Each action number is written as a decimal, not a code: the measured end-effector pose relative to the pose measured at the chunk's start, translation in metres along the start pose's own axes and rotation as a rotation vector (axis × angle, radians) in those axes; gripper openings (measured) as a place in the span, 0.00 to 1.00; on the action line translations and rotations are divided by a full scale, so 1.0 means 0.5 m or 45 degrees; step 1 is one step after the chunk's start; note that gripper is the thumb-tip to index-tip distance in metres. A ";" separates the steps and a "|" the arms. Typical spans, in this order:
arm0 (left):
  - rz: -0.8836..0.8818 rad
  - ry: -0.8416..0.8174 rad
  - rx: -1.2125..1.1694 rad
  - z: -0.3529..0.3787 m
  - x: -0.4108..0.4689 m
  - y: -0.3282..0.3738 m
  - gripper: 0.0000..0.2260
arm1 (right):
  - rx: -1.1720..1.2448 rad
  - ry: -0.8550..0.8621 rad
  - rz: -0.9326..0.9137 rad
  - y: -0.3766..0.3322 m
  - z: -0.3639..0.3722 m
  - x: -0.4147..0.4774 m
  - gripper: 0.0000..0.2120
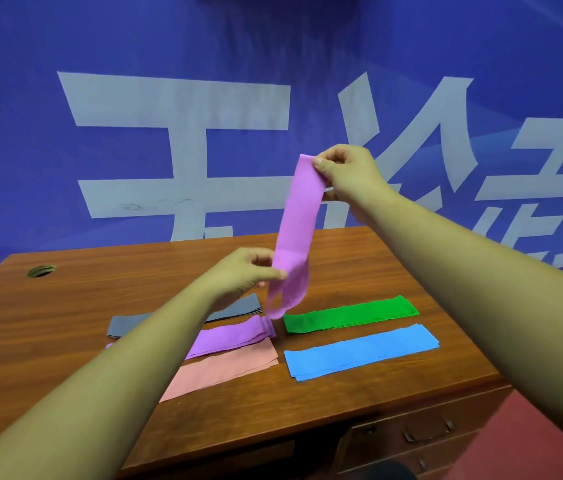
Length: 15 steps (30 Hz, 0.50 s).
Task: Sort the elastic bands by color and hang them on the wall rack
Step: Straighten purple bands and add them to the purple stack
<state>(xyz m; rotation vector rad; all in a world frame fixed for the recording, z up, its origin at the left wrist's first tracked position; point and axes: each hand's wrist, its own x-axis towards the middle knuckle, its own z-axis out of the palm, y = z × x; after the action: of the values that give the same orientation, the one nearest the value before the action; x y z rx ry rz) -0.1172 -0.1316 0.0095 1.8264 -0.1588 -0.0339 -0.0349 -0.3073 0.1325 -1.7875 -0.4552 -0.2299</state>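
The place looks like an office-type room set up in front of a printed backdrop. A wood-grain desk serves as the surface (377, 271), with a round cable hole (41, 270) cut through it toward ten o'clock and a bank of drawers (425, 434) with metal pull handles under its edge at about five o'clock, all typical office furniture. Behind it, from nine through twelve to three o'clock, a blue banner (65, 46) with large white characters (183, 133) covers the whole wall, and a red floor (532, 438) shows at four o'clock beside the drawers.
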 end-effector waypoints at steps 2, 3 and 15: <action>-0.083 -0.025 0.056 0.002 -0.009 -0.017 0.05 | 0.018 0.033 0.060 0.021 -0.009 0.010 0.06; -0.111 -0.025 0.079 0.000 -0.012 -0.024 0.06 | 0.043 0.043 0.089 0.031 -0.014 0.012 0.06; -0.268 0.051 -0.003 -0.024 -0.035 -0.062 0.13 | 0.385 0.178 0.411 0.150 -0.027 0.014 0.05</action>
<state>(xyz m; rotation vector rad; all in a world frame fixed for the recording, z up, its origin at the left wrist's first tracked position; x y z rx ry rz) -0.1303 -0.1103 -0.0183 1.8340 0.0621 -0.1452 0.0041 -0.3346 0.0726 -1.5096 -0.0906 -0.0549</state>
